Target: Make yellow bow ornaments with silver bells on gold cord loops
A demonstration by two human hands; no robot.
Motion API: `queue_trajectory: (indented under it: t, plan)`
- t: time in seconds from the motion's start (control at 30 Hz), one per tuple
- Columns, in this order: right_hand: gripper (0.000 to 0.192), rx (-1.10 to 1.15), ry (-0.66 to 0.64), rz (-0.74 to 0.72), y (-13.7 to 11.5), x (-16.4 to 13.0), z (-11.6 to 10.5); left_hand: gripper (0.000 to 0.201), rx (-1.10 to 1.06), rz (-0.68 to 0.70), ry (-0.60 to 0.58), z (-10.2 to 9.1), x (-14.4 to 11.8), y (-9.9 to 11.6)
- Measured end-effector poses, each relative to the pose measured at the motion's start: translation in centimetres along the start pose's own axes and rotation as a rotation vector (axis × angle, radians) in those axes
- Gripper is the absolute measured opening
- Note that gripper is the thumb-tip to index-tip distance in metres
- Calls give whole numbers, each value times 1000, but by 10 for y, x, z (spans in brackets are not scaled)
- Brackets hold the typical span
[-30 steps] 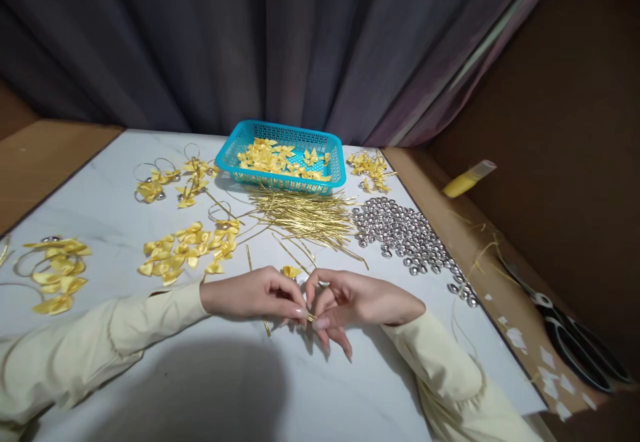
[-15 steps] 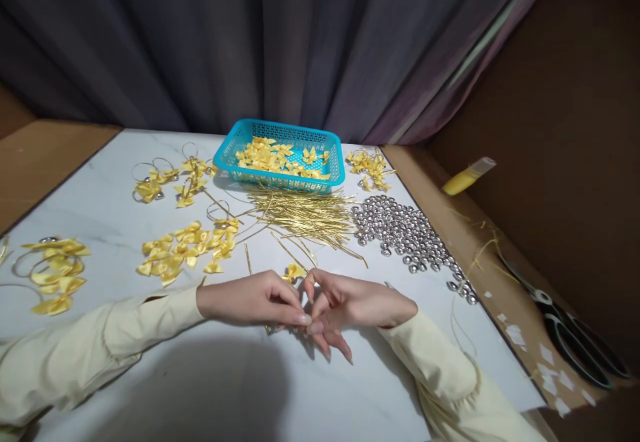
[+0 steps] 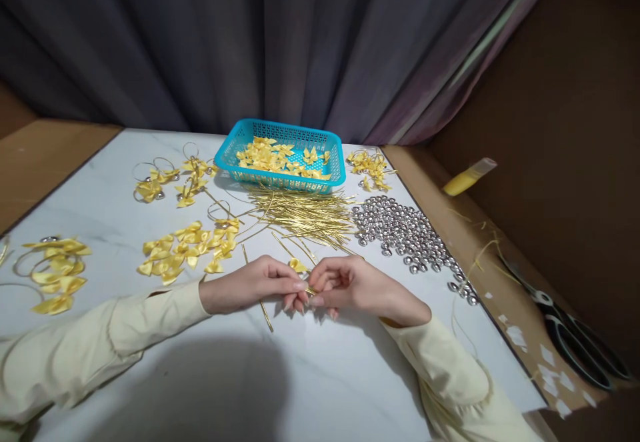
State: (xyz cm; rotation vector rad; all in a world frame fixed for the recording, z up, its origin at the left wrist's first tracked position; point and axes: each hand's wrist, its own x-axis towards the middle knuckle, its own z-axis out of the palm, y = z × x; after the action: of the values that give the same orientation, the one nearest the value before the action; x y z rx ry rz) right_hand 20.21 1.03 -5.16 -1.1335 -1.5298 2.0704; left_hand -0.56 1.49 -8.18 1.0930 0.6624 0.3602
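Observation:
My left hand point(image 3: 263, 285) and my right hand point(image 3: 355, 289) meet over the front middle of the table. Both are closed, thumbs against fingers, pinching a short bit of gold twist tie point(image 3: 311, 291) between them. Most of that tie is hidden by my fingers. Just behind my fingertips lies a yellow ribbon bow point(image 3: 298, 265). A loose gold strand point(image 3: 267, 316) passes beneath my left hand. Farther back is a pile of gold twist ties point(image 3: 305, 215), with a heap of small silver bells or beads point(image 3: 400, 229) to its right.
A turquoise basket point(image 3: 280, 177) holds yellow bows. More bows point(image 3: 185, 252) lie left of centre, and bows with wire loops point(image 3: 60, 275) sit at far left, back left and back right point(image 3: 373, 165). Black-handled scissors point(image 3: 570, 335) and paper scraps point(image 3: 549, 379) lie along the right side.
My right hand has shifted slightly up and right, its fingers curling in. My left hand has risen a little. The gold tie between my fingertips now shows.

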Motion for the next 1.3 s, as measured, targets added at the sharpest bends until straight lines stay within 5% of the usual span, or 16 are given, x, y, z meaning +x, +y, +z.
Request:
queue_trajectory:
  t: [0.57, 1.3]
  plan:
    - [30, -24, -51, 11, -2, 0, -6, 31, -36, 49, 14, 0, 0, 1]
    - [19, 73, -277, 87, 3, 1, -4, 27, 325, 14, -183, -2, -1, 4]
